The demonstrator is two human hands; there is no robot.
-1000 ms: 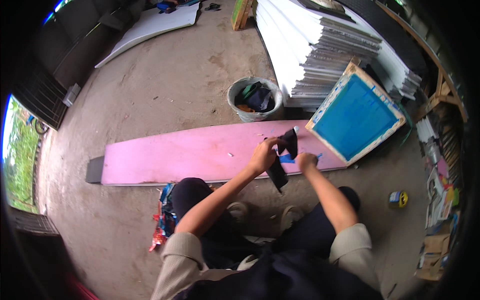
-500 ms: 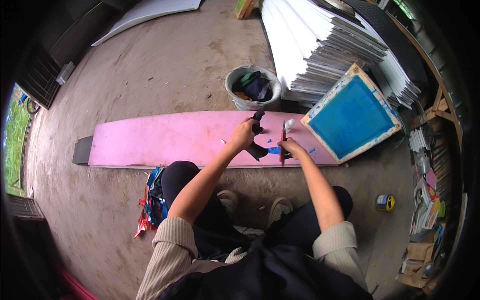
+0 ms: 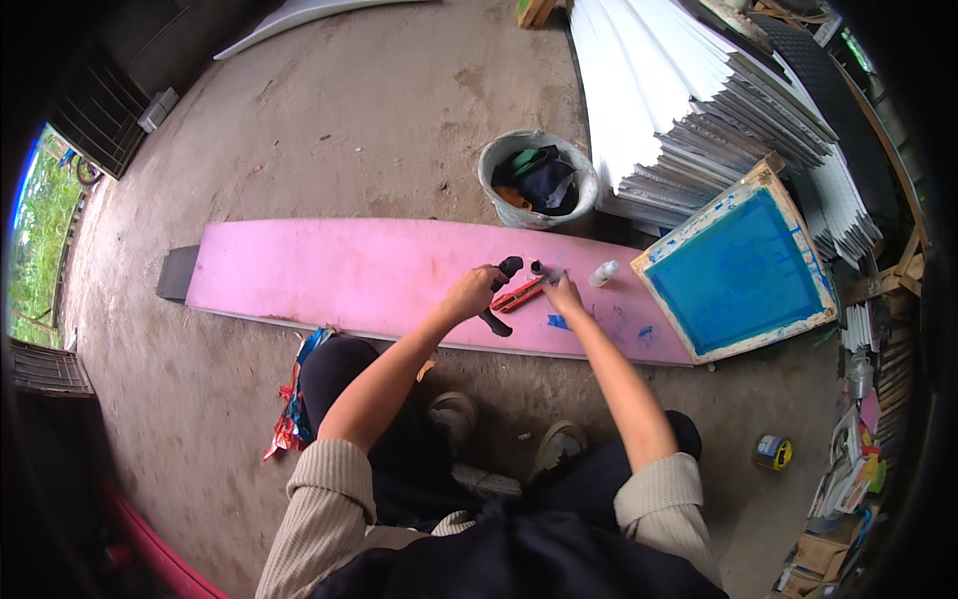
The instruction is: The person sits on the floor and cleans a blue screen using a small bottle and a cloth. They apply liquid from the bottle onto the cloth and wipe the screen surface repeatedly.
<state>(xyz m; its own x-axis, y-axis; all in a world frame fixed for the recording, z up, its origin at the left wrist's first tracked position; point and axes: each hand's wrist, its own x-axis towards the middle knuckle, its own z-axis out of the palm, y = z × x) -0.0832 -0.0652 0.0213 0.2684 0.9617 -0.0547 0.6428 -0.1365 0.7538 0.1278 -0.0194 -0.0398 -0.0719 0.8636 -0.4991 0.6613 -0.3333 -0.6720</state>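
You seem partway through: your left hand curls tight around the black cloth, over the pink board's near edge, right of its middle, so the cloth is not yet put down. Your right hand pinches the end of the red tool beside it. Past the board's far edge, the bucket holds crumpled rags, and you can't see inside the white bottle.

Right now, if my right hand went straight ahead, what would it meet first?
Beyond the red tool at its fingertips, your right hand would probably meet the small dark cylinder on the pink board; if it passes above or beside that, the bucket. Depth is unclear.
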